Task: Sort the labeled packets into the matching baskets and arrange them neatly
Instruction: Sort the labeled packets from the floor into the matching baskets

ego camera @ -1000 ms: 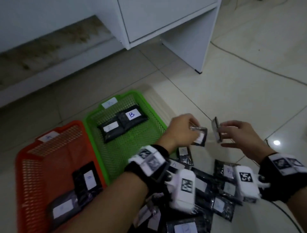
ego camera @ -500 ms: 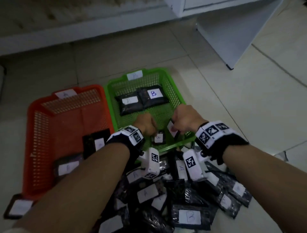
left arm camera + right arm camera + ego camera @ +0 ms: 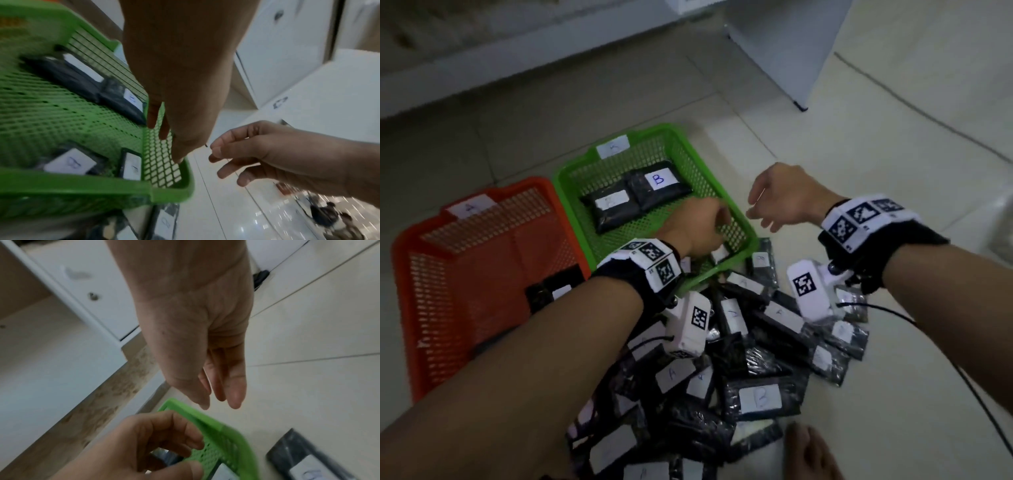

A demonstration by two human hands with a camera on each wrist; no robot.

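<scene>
Down on the tiled floor (image 3: pixel 859 144), the orange basket (image 3: pixel 482 274) sits at nine o'clock holding a few black packets, touching the green basket (image 3: pixel 599 164) at eleven o'clock, where two packets (image 3: pixel 637 195), one marked B, lie at the far end and two more (image 3: pixel 72 162) against the near wall. A heap of labeled packets (image 3: pixel 739 359) spreads at six o'clock. Over the green basket's near right corner, the left hand (image 3: pixel 697 228) hangs with fingers loose and released, while the right hand (image 3: pixel 780 197), at one o'clock, is relaxed, holding nothing.
</scene>
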